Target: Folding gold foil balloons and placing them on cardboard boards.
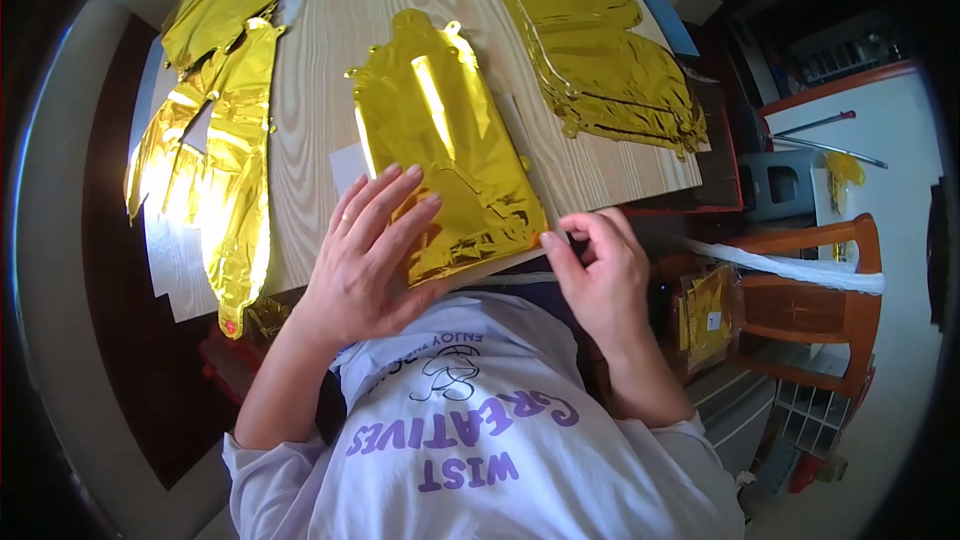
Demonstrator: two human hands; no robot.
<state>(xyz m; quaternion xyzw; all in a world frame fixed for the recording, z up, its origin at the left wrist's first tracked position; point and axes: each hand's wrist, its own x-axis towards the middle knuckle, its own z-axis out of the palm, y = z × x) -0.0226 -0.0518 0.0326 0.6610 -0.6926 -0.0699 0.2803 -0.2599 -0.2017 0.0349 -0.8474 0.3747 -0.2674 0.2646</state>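
Observation:
A deflated gold foil balloon (440, 130) lies flat on the wooden table in front of me, its small tabs sticking out along the edges. Pale card or paper (346, 166) shows from beneath its left side. My left hand (365, 255) rests with spread fingers over the balloon's near left corner. At the near right corner, beside a small orange spot (538, 238), the thumb and forefinger of my right hand (605, 265) are pinched together at the foil's edge. Exactly what sits between those fingertips is partly hidden.
More flat gold foil balloons lie at the table's left (235, 140) and far right (600, 50). The wooden table (330, 30) ends close to my body. To the right stand a wooden chair (800, 310) with white material over it, a packaged gold item (708, 315) and a grey-blue stool (780, 185).

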